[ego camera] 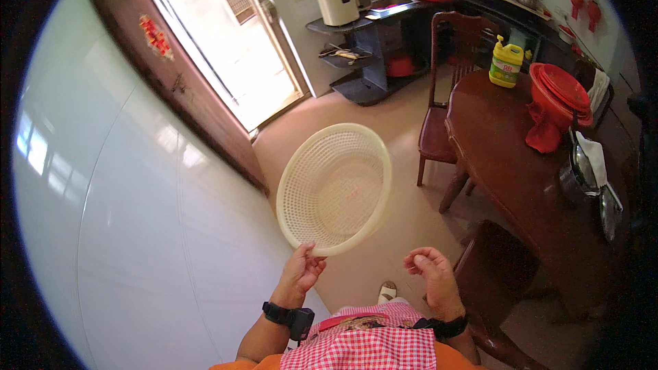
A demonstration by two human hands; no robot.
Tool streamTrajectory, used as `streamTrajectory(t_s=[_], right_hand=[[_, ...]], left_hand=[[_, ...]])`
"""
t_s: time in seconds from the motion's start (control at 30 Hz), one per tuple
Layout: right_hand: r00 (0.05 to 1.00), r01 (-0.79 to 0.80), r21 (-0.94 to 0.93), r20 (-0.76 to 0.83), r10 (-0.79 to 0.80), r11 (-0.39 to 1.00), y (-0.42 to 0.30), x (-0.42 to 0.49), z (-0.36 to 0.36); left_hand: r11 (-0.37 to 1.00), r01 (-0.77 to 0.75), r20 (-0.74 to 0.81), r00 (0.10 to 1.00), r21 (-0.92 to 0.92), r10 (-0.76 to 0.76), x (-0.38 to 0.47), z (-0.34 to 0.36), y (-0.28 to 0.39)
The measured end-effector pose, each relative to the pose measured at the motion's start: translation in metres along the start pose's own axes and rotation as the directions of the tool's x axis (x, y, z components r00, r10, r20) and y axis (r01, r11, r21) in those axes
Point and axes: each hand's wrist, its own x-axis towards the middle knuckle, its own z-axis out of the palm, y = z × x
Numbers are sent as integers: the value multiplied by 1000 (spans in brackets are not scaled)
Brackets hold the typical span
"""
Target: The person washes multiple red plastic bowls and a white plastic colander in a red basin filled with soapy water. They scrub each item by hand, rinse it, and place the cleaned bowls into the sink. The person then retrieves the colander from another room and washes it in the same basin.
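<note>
A cream plastic colander basket with perforated walls hangs tilted over the floor, its hollow side facing me. My left hand grips the near rim of it, thumb over the edge. To the right of the basket and apart from it, my right hand is raised with loosely curled fingers and holds nothing that I can see. Both wrists wear black straps, the left one with a small device on it.
On my right stands a dark wooden table bearing a yellow detergent jug, red plastic basins and a metal pot. Wooden chairs stand beside it. A glossy white wall and open door are left.
</note>
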Motion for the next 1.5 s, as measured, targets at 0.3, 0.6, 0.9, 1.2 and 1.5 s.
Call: streamTrajectory(t_s=[0.3, 0.6, 0.9, 1.2, 1.5], right_hand=[[956, 85, 106, -289, -51, 991, -18, 157, 39], [962, 46, -55, -267, -59, 997, -55, 345, 152], [914, 105, 67, -399, -70, 992, -92, 504, 169], [921, 204, 91, -354, -160, 975, -195, 695, 132], [895, 249, 167, -416, -160, 954, -275, 888, 103]], left_hand=[[990, 112, -33, 993, 87, -109, 152, -1, 125], [965, 150, 99, 980, 217, -174, 319, 69, 257], [880, 125, 303, 909, 458, -287, 466, 210, 339], [834, 115, 244, 927, 539, -285, 591, 365, 376], [830, -11, 421, 866, 558, -272, 734, 513, 423]])
